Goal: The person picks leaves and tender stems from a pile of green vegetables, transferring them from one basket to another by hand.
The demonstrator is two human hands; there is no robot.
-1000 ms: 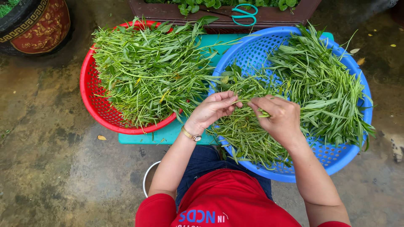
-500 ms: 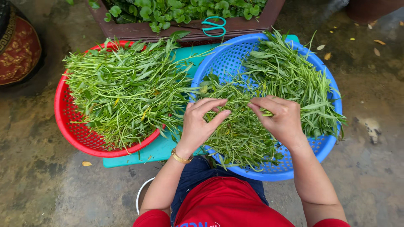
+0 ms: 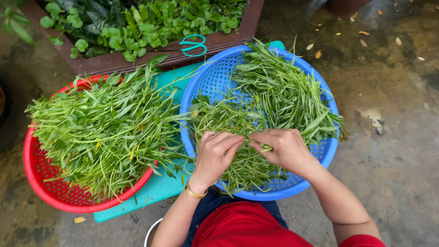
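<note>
- Working over the blue basket [image 3: 208, 87], both hands now sit side by side at its near edge; half a second ago they were slightly farther apart, so the grip on the stems has tightened.
- Left hand [image 3: 215, 153]: fingers curled narrow, pinching thin green stems [image 3: 238, 137]; gold bracelet [image 3: 194, 193] at the wrist.
- Right hand [image 3: 286, 148]: fingers folded close, holding the same stems from the other side, fingertips nearly touching the left's.
- Held stems: long axis runs roughly left to right between the hands, across the pile beneath; which end is the tip cannot be told.
- Pile in the blue basket: stems fan from the near rim toward the far right.
- Red basket [image 3: 50, 187], just beside on the left: heaped leafy greens [image 3: 105, 128], lying mostly crosswise.
- Teal board [image 3: 155, 190] under both baskets; teal scissors [image 3: 193, 45] on the planter's [image 3: 137, 61] edge beyond.
</note>
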